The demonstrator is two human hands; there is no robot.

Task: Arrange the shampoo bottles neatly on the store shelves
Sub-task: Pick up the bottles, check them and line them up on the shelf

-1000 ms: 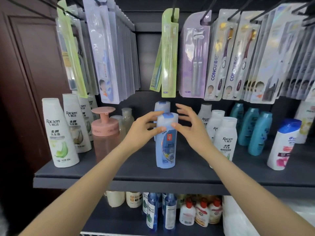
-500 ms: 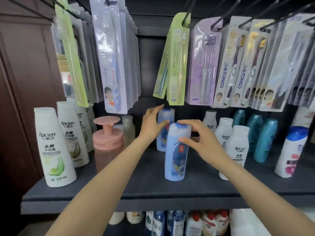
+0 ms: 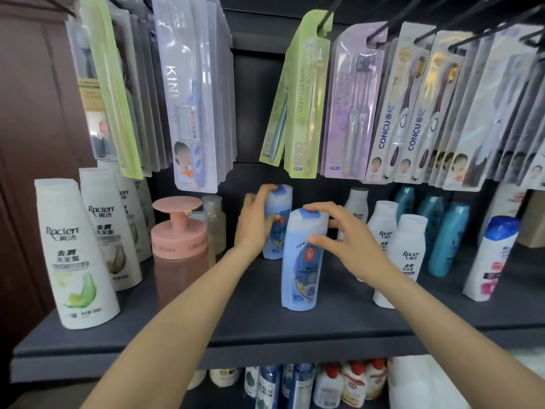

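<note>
I am standing at a retail display in a shop, toiletries section. Dark shelf (image 3: 265, 329) carries stocked rows of identical goods: white Raclen shampoo bottles (image 3: 75, 255) at left, a second white Raclen row (image 3: 410, 255) at right, teal bottles (image 3: 448, 237) behind. Above, carded toothbrush packs (image 3: 389, 104) hang many deep on black peg hooks (image 3: 380, 33), several printed CONCU. A lower shelf tier holds further small bottles (image 3: 330, 385)

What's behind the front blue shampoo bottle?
A second blue bottle stands behind the front blue shampoo bottle, gripped by the left hand. The hand and front bottle hide part of its label.
</note>
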